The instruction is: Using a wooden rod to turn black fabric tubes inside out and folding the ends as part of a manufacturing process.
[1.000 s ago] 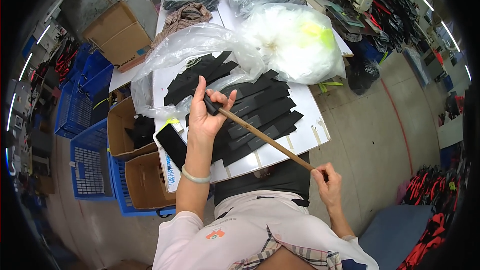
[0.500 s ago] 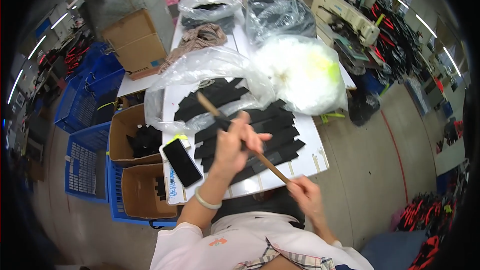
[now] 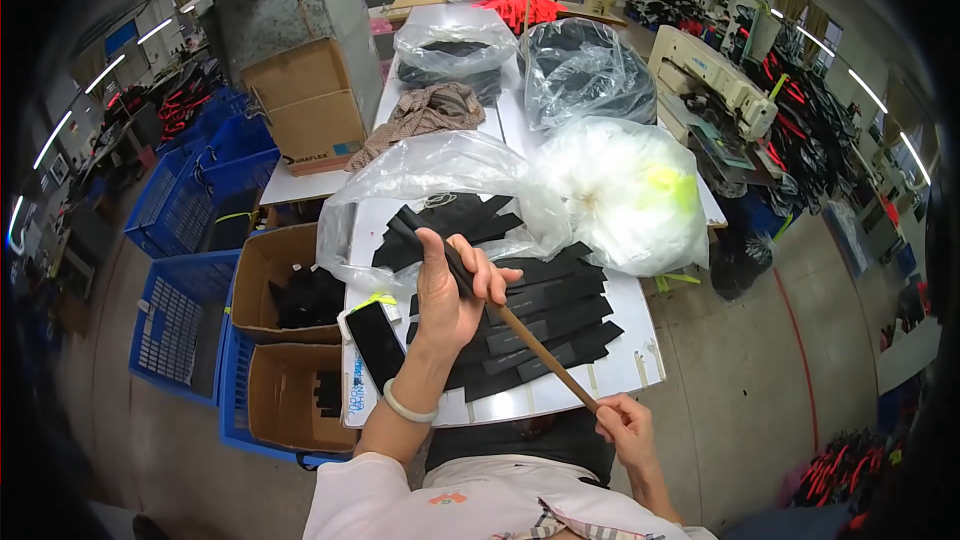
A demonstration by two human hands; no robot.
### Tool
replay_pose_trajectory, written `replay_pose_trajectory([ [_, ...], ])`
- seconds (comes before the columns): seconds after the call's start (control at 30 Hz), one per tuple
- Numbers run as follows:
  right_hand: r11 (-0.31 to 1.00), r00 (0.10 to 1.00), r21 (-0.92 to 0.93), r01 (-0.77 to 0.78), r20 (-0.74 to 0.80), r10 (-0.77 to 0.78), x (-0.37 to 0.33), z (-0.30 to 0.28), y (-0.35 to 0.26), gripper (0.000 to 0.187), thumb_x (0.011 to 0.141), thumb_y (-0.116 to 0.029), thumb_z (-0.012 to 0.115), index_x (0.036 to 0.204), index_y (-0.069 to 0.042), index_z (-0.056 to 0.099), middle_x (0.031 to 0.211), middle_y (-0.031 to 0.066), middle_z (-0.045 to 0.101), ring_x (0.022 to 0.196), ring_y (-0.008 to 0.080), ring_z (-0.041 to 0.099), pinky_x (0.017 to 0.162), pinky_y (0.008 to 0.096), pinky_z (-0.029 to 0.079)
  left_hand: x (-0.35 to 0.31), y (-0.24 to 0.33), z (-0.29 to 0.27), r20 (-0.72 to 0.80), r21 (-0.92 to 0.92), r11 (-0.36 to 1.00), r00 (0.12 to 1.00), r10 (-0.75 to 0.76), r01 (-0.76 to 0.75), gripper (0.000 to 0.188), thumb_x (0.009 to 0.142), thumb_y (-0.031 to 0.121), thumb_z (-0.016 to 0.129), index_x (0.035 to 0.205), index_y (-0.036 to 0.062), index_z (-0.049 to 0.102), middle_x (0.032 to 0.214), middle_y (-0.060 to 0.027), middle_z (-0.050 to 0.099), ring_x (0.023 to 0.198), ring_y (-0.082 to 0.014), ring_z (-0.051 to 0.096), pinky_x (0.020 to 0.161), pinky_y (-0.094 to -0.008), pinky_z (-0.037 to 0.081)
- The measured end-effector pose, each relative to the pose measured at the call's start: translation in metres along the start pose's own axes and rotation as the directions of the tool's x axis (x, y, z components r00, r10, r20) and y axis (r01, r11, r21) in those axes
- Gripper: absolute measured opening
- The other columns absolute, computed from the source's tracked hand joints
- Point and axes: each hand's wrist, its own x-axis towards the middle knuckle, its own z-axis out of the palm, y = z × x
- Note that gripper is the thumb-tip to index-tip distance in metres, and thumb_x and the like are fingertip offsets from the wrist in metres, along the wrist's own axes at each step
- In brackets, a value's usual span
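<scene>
My left hand [image 3: 447, 290] is wrapped around a black fabric piece [image 3: 461, 272] that lies along the upper part of a wooden stick [image 3: 545, 352]. The stick's far end is hidden by the fabric and the hand. My right hand [image 3: 627, 424] grips the stick's near end, by the table's front edge. Beneath my left hand, several flat black fabric strips [image 3: 560, 300] are laid overlapping on the white table [image 3: 630, 325]. More black strips [image 3: 470, 215] lie at the mouth of a clear plastic bag [image 3: 440, 160].
A dark phone [image 3: 376, 342] lies at the table's left edge. Left of it stand cardboard boxes [image 3: 290, 380] and blue crates [image 3: 185, 325]. A stuffed white bag [image 3: 625, 200] and a bag of black material [image 3: 590, 70] sit farther back. A sewing machine [image 3: 715, 75] stands at the right.
The stick's bare far tip is now out of sight, and black fabric shows there above my left hand. Both hands sit slightly lower and farther right in the picture; the view has tilted up.
</scene>
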Motion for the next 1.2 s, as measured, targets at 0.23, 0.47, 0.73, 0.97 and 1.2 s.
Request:
replay_pose_trajectory([
  [0.23,0.892,0.971,0.386,-0.234,0.144,0.193,0.014,0.033,0.003,0.015,0.094,-0.012,0.050,0.097,0.002,0.056,0.056,-0.0022,0.040,0.047,0.0038,0.031,0.041,0.0195,0.022,-0.015,-0.040,0.018,0.073,-0.067,0.980,0.980,-0.183,0.188,0.071,0.082,0.075,0.016,0.057,0.0119,0.036,0.039,-0.0031,0.033,0.033,-0.0169,0.037,0.064,-0.0440,0.053],
  [0.47,0.875,0.949,0.369,-0.313,0.161,0.271,0.010,0.022,0.011,0.025,0.097,-0.019,0.044,0.094,0.002,0.057,0.056,-0.0034,0.037,0.046,0.0030,0.029,0.041,0.0190,0.022,-0.003,-0.061,0.021,-0.169,-0.102,0.988,0.976,-0.134,0.118,0.043,0.098,0.038,0.036,0.079,0.0038,0.053,0.065,-0.0108,0.056,0.055,-0.0223,0.057,0.080,-0.0453,0.049],
  [0.73,0.724,0.890,0.547,-0.420,0.094,0.445,0.001,0.019,0.031,0.028,0.095,-0.025,0.049,0.084,-0.001,0.060,0.055,-0.0050,0.040,0.047,0.0024,0.031,0.042,0.0182,0.024,0.008,-0.113,-0.011,-0.311,0.211,0.974,0.950,-0.017,0.087,0.030,0.095,0.027,0.048,0.084,-0.0003,0.053,0.070,-0.0151,0.063,0.054,-0.0239,0.063,0.053,-0.0325,0.053],
  [0.97,0.860,0.821,-0.372,-0.349,-0.564,0.089,-0.057,-0.099,0.065,0.021,0.089,-0.022,0.056,0.091,-0.003,0.066,0.071,0.0026,0.064,0.060,0.0116,0.056,0.056,0.0267,0.044,0.043,-0.085,-0.036,-0.345,0.105,0.990,0.937,-0.052,0.093,0.028,0.097,0.026,0.044,0.091,-0.0010,0.050,0.083,-0.0181,0.063,0.070,-0.0273,0.064,0.070,-0.0402,0.054],
  [1.2,0.409,0.782,-0.895,-0.178,-0.381,-0.494,0.048,-0.105,0.093,0.023,0.080,-0.016,0.063,0.102,-0.012,0.067,0.079,0.0076,0.054,0.073,0.0247,0.056,0.060,0.0358,0.046,-0.020,-0.095,0.006,0.389,-0.585,0.382,0.661,-0.642,0.716,0.016,0.087,0.012,0.035,0.073,0.0100,0.043,0.057,-0.0061,0.045,0.043,-0.0182,0.045,0.062,-0.0370,0.045],
])
